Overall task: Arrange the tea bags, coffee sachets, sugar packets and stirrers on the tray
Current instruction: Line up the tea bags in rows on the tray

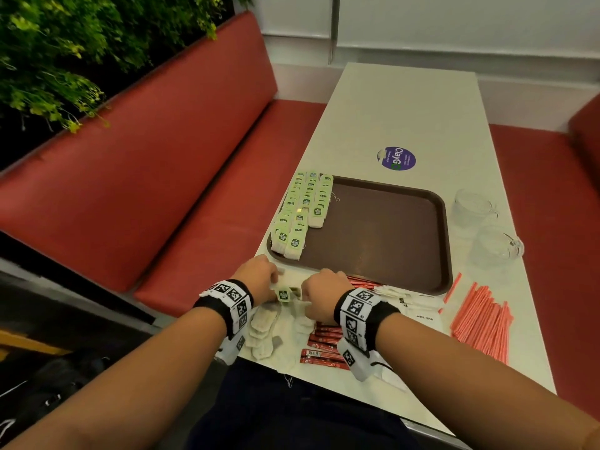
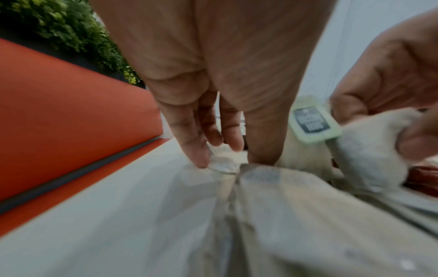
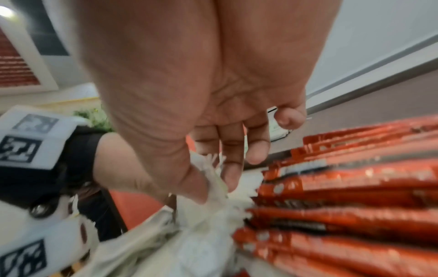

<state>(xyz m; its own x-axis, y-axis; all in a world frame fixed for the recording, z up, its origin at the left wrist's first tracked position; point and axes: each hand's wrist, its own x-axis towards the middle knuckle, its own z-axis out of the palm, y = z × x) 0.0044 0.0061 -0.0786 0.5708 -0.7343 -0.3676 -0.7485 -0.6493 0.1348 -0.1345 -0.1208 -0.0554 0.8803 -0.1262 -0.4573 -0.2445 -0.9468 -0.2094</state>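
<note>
A brown tray (image 1: 383,235) carries rows of green-tagged tea bags (image 1: 302,212) along its left side. In front of it, both hands work in a pile of loose tea bags (image 1: 264,329). My left hand (image 1: 272,284) pinches the top of one tea bag (image 2: 222,163) with thumb and fingertips. My right hand (image 1: 308,297) pinches another tea bag (image 3: 217,180); its green tag (image 1: 284,293) stands up between the hands. Red coffee sachets (image 1: 324,339) lie under and beside the right wrist. White sugar packets (image 1: 415,306) and orange stirrers (image 1: 480,319) lie to the right.
Two clear glass mugs (image 1: 477,206) (image 1: 496,246) stand right of the tray. A purple sticker (image 1: 396,158) is on the white table (image 1: 406,108) behind it. Red bench seats (image 1: 146,177) flank the table. The table's near edge is just below my wrists.
</note>
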